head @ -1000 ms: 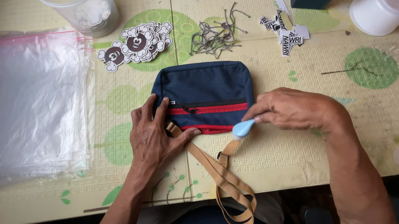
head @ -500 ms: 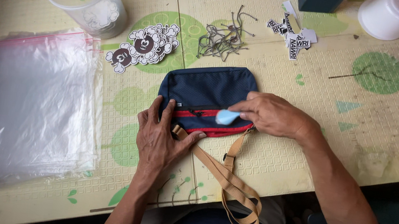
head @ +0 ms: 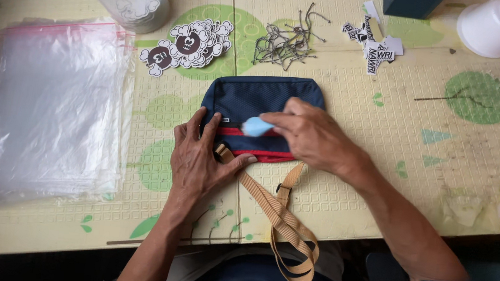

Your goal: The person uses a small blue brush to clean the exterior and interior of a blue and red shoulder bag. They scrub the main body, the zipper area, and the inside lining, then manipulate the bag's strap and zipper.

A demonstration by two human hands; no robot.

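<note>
— Look, the right hand (head: 313,135) has slid leftward across the navy pouch (head: 254,100). A second ago that pale blue tool (head: 256,126) sat near the pouch's right edge by the strap; now it's over the middle of the red zipper band (head: 261,154).

— Is the grip on it firm?

— Pinched between thumb and fingers, yes, clenched on the blue tool, its tip touching the fabric. The left hand (head: 201,157) hasn't budged: it lies flat, released, fingers spread, pressing the pouch's left end down on the desk (head: 382,193).

— So the pouch stays put?

— Same spot, lying flat in the middle, its tan strap (head: 281,226) trailing off the near edge. I'd judge the pass along the zipper is about halfway. The clear bags (head: 47,105) and the stickers (head: 188,45) lie untouched.
</note>
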